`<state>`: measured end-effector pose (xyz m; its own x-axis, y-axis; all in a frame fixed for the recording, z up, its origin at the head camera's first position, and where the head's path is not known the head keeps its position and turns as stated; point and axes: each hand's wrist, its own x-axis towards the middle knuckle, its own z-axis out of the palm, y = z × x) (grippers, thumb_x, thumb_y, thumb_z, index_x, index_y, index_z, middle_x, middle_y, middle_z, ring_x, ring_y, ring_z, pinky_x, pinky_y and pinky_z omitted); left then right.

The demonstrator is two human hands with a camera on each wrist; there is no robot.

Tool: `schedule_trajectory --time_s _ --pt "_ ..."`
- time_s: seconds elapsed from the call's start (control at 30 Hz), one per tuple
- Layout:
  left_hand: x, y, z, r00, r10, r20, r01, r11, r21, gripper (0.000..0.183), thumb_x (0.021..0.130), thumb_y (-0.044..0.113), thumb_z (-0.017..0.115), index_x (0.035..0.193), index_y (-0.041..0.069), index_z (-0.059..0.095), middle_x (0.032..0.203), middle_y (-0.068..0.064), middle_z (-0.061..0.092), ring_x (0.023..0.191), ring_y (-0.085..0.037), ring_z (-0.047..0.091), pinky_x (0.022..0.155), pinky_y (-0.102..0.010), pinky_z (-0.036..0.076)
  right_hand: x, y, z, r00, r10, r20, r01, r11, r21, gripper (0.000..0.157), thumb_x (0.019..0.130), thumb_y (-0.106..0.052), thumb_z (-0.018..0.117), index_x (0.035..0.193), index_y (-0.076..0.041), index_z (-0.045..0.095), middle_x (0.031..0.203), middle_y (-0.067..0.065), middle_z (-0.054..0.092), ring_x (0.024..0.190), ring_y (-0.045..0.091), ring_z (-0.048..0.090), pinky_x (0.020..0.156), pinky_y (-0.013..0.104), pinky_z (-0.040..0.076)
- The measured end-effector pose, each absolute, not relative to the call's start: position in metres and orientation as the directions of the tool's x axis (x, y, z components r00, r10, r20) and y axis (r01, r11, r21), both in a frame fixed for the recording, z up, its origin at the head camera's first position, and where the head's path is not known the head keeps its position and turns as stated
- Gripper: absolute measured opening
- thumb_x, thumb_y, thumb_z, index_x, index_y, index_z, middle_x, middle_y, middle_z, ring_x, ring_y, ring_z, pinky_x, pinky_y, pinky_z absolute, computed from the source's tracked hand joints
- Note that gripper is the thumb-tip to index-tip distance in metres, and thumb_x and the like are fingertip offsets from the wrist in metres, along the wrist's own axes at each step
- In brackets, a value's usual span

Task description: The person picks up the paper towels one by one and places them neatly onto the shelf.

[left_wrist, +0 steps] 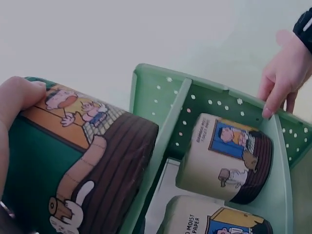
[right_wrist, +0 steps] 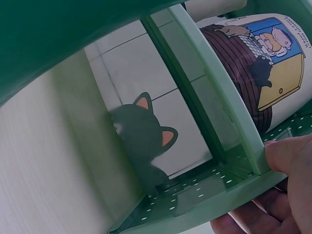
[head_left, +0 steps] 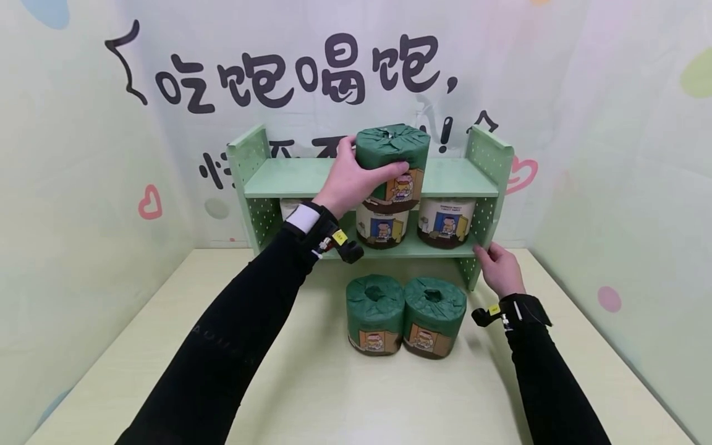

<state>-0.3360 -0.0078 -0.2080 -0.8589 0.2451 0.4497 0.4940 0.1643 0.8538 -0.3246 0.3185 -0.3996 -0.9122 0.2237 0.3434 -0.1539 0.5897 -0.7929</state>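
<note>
My left hand (head_left: 356, 179) grips a green-wrapped toilet roll (head_left: 392, 151), thumb across its front and fingers round its left side. It is upright before the upper board of a light green two-tier shelf (head_left: 453, 176); whether it touches the board I cannot tell. At the shelf's lower right, my right hand (head_left: 502, 270) holds the side panel's edge; in the right wrist view the thumb (right_wrist: 280, 158) lies on the near side with fingers beneath. Cream-wrapped rolls, one in the middle (head_left: 382, 230) and another at right (head_left: 447, 221), stand on the lower board.
Two more green rolls, one left (head_left: 375, 315) and one right (head_left: 435, 318), stand side by side on the pale table (head_left: 300, 383) before the shelf. Part of another pale roll (head_left: 289, 207) shows behind my left wrist. A printed backdrop (head_left: 334, 18) hangs behind.
</note>
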Motion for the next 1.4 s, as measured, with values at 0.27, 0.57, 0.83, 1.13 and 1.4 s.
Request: schedule_trajectory --time_s 0.27,0.57,0.83,1.13,1.4 --pt "-0.34 0.003 -0.211 -0.863 0.212 0.458 0.485 0.096 0.869 0.098 0.076 0.043 0.085 0.14 0.014 0.016 0.13 -0.009 0.041 0.108 -0.014 0.054 0.09 -0.031 0.05 -0.325 0.319 -0.399 -0.913 0.224 0.342 -0.15 0.595 -0.79 0.048 0.106 -0.037 0.049 0.137 -0.002 0.055 0.125 0.022 0.06 0.114 0.036 0.052 0.093 0.055 0.042" --pt "-0.344 0.014 -0.211 -0.886 0.108 0.452 0.464 0.238 0.853 0.093 0.073 0.059 0.081 0.143 0.017 0.036 0.136 -0.007 0.028 0.112 -0.017 0.044 0.088 -0.031 0.049 -0.322 0.319 -0.399 -0.912 0.218 0.346 -0.149 0.61 -0.778 0.046 0.106 -0.034 0.049 0.136 0.0 0.056 0.123 0.023 0.061 0.114 0.037 0.053 0.093 0.055 0.043" --pt "-0.348 0.025 -0.21 -0.897 0.02 0.442 0.412 0.403 0.817 0.099 0.069 0.074 0.074 0.148 0.026 0.041 0.132 -0.006 0.024 0.114 -0.018 0.031 0.088 -0.033 0.043 -0.32 0.317 -0.397 -0.915 0.217 0.341 -0.152 0.597 -0.788 0.046 0.106 -0.034 0.048 0.137 0.0 0.055 0.124 0.024 0.06 0.113 0.036 0.053 0.091 0.053 0.043" --pt "-0.355 0.042 -0.212 -0.888 0.028 0.459 0.44 0.34 0.831 0.092 0.075 0.064 0.077 0.149 0.026 0.039 0.129 -0.007 0.036 0.106 -0.015 0.037 0.08 -0.028 0.048 -0.323 0.319 -0.401 -0.908 0.229 0.351 -0.151 0.602 -0.784 0.043 0.106 -0.034 0.049 0.133 -0.001 0.059 0.117 0.022 0.064 0.104 0.032 0.056 0.083 0.047 0.044" --pt "-0.357 0.056 -0.209 -0.911 -0.04 0.411 0.377 0.328 0.866 0.101 0.074 0.064 0.078 0.151 0.016 0.032 0.143 -0.015 0.026 0.113 -0.018 0.041 0.09 -0.035 0.046 -0.323 0.32 -0.4 -0.91 0.212 0.357 -0.167 0.602 -0.781 0.044 0.106 -0.032 0.049 0.135 0.0 0.057 0.122 0.023 0.061 0.111 0.036 0.054 0.091 0.055 0.043"
